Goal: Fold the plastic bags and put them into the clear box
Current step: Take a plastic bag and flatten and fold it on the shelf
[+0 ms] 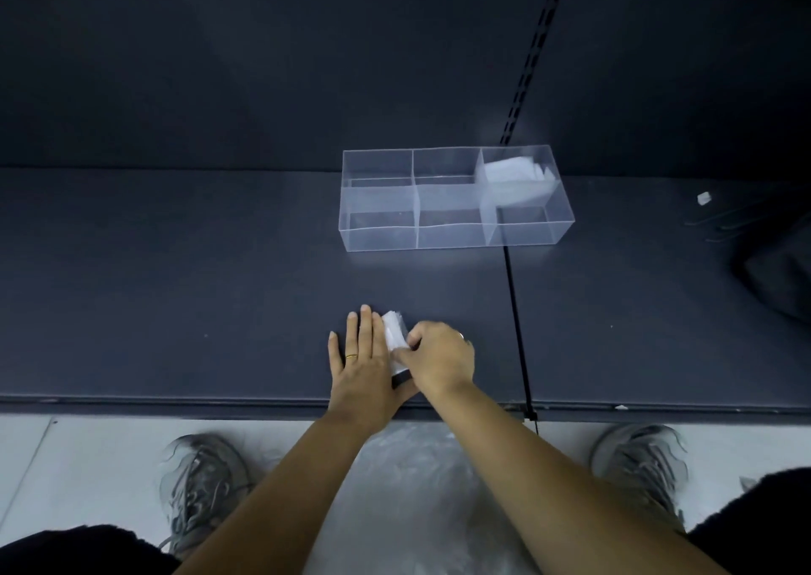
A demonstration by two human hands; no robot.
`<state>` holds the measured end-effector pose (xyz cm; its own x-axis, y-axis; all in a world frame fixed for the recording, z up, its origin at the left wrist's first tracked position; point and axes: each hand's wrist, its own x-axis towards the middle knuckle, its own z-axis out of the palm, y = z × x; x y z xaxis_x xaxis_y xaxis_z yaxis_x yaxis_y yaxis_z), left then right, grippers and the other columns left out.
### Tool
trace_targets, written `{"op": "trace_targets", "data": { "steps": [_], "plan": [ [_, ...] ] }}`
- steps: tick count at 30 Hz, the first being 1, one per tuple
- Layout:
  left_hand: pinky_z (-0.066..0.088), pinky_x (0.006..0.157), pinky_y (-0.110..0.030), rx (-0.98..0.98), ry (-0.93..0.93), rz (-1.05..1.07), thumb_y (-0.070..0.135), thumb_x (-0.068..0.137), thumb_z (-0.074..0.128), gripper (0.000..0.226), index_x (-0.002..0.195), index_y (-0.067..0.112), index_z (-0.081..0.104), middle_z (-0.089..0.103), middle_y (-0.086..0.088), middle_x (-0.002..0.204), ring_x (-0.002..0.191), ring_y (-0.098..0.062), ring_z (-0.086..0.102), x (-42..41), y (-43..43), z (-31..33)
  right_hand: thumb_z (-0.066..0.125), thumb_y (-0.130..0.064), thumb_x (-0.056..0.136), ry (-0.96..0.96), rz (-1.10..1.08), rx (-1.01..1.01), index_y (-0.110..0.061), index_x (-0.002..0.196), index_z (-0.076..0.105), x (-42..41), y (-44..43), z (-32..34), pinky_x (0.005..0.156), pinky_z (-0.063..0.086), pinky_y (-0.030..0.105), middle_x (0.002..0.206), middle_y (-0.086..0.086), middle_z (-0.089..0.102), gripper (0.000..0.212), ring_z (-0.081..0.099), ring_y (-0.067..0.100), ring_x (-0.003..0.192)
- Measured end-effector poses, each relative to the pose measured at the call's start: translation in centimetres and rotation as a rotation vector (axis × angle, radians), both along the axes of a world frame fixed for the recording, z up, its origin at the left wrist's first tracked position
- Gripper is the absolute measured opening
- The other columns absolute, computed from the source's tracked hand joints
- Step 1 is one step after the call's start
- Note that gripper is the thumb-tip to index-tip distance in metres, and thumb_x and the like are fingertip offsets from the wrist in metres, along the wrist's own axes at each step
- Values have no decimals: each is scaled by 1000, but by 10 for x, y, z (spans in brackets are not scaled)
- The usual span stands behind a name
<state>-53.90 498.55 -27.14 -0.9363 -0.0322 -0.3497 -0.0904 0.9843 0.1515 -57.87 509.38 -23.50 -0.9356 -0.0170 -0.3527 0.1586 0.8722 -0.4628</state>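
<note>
Pinching folded plastic bag (pixel 392 332), hands (pixel 363 366) together, clear box (pixel 378 229) behind

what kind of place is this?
Probably a shop-style shelving bay, perhaps a mock store: dark shelf deck, slotted upright rail up the dark back panel, pale floor below the shelf edge.

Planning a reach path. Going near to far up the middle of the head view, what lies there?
Loose plastic bags on the floor → shelf edge → folded bag pinched by right hand, left hand flat beside it → clear box → back wall.
</note>
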Motion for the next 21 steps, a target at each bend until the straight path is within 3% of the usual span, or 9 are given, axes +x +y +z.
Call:
{"op": "trace_targets", "data": {
  "steps": [3,6,8,11,13,17,19,21],
  "plan": [
    [-17,114,-42,88,-21,2,78,77,22,106,145,14,-26,-27,-2,157,138,-15,-32,0,-5,5,69,-33,82,2,-15,-65,-23,79,63,0,2,-2,86,47,34,92,-4,69,12,64,18,89],
    [-10,117,-38,371,-22,120,69,79,52,101,153,19,4,-5,5,161,146,-10,-13,-9,-16,20,72,-19,78,-62,-77,-331,-23,70,55,-6,17,2,69,47,26,81,-3,65,19,60,15,77],
    [6,119,-38,606,-65,224,63,77,63,94,151,23,20,13,7,159,146,-10,5,-19,-22,37,73,-10,75,-101,-81,-486,-21,67,55,-10,32,10,64,44,23,76,-2,62,22,57,12,72],
    [26,106,-23,1037,-267,356,60,66,72,103,150,28,22,36,12,150,134,-4,32,-32,-23,64,73,-5,76,-146,28,-649,-18,74,56,-16,52,26,65,44,22,71,-3,61,21,55,9,66],
    [33,97,-17,1128,-369,321,53,63,75,101,148,28,27,46,13,139,125,-2,43,-41,-17,76,74,-5,76,-162,120,-706,-18,80,57,-22,63,39,62,43,19,66,-7,60,21,54,5,62],
    [47,97,-30,1259,-351,348,25,77,76,46,120,16,64,70,-3,114,110,-19,63,-60,6,85,77,-7,77,-168,137,-761,-17,95,60,-40,82,59,68,47,15,75,-3,64,26,58,6,70],
    [52,90,-28,1346,-226,476,15,79,75,31,109,13,69,73,-6,103,102,-22,67,-71,18,88,76,-8,79,-168,16,-814,-16,100,64,-51,92,61,73,49,16,80,-3,67,26,62,5,75],
    [54,83,-25,1386,-111,532,12,80,74,26,105,13,70,75,-3,98,95,-19,69,-85,32,93,76,-13,81,-190,-72,-818,-14,90,69,-62,100,61,66,47,13,75,-7,69,12,62,1,69]
  ]
}}
